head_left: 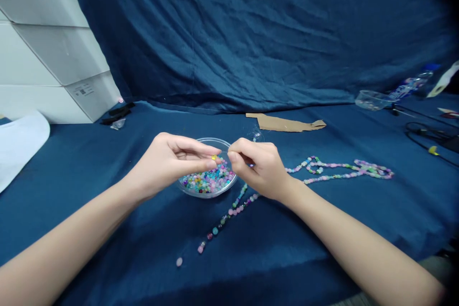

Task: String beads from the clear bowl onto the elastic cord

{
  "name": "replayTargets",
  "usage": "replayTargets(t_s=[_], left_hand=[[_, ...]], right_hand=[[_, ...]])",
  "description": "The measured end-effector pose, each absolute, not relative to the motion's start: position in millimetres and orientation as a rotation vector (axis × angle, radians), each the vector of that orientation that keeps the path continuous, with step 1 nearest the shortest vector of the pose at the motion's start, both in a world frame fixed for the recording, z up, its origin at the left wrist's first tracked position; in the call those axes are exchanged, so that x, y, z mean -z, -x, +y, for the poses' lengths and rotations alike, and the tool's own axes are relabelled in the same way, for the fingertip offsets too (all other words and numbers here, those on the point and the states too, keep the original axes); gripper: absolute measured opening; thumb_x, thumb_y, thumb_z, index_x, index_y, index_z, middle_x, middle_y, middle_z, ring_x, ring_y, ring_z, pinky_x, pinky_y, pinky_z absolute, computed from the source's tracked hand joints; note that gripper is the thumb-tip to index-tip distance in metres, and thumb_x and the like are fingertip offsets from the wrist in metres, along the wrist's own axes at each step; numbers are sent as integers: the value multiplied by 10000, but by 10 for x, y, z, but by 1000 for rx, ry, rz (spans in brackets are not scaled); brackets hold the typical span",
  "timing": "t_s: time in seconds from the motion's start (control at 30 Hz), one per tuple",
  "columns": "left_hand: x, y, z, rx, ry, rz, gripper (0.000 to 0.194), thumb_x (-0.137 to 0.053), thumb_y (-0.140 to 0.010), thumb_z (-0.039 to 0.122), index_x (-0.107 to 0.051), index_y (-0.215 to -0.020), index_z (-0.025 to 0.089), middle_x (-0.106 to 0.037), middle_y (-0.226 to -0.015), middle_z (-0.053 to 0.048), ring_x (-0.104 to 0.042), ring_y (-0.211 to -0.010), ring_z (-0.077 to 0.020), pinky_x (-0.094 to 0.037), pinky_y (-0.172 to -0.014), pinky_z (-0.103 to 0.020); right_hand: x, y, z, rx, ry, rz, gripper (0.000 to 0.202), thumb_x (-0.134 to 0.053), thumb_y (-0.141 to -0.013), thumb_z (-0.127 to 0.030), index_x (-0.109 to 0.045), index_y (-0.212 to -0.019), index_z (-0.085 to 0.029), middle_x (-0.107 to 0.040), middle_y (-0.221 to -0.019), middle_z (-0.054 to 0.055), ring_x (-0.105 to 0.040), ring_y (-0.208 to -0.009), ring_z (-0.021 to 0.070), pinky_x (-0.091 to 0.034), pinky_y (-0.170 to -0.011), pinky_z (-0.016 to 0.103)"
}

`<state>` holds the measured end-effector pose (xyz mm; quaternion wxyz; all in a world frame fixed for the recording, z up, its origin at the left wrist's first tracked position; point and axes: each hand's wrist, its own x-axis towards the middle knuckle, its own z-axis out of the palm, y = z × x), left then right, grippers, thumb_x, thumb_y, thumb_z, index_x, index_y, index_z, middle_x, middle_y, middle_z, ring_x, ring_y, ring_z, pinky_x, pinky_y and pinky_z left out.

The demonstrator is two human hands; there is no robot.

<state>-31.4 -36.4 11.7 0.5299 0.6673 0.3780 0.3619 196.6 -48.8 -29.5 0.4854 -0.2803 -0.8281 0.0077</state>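
Between the thumb and forefinger of my left hand [179, 155] is a small yellow bead [214, 157]. My right hand [256, 165] is closed in a pinch close beside it, on a thin clear thread [224, 152] that barely shows. Both hands hover over a clear round bowl [206, 195] of many-coloured beads [211, 177]. From behind my right hand a long string of beads [337, 177] loops out to the right on the cloth. Another stretch of it runs toward the front, with a pale pink bead [179, 262] at its end.
A torn piece of brown cardboard [287, 123] lies behind the bowl. White boxes [53, 57] stand at the back left. At the right are a clear plastic tub [373, 100], a bottle [412, 83] and black cables [423, 134]. Blue cloth [143, 258] covers the table.
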Motion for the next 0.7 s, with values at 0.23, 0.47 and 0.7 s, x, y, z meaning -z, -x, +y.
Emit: replayTargets(t_s=[0.23, 0.47, 0.7], left_hand=[[-104, 319, -380, -819, -1611, 861, 183, -930, -747, 271, -874, -922, 275, -840, -891, -13, -820, -876, -181, -644, -784, -129], [-172, 300, -407, -813, -1514, 842, 177, -926, -754, 235, -819, -889, 196, -839, -863, -26, -821, -843, -178, -649, -733, -139], [-157, 307, -418, -786, -1563, 852, 207, -911, -773, 250, -782, -912, 167, -842, -894, -53, -821, -866, -193, -649, -753, -172]], right_hand=[[305, -1947, -491, 203, 637, -2041, 223, -544, -1058, -224, -642, -862, -182, -691, -735, -17, -613, -621, 89, -427, -627, 235], [315, -1940, -492, 331, 648, -1952, 217, -558, -1055, -225, -642, -859, -180, -633, -675, -27, -551, -569, 87, -394, -595, 246], [311, -1927, -503, 303, 666, -1963, 241, -545, -1068, -248, -656, -862, -190, -655, -676, -23, -560, -570, 87, -395, -592, 243]])
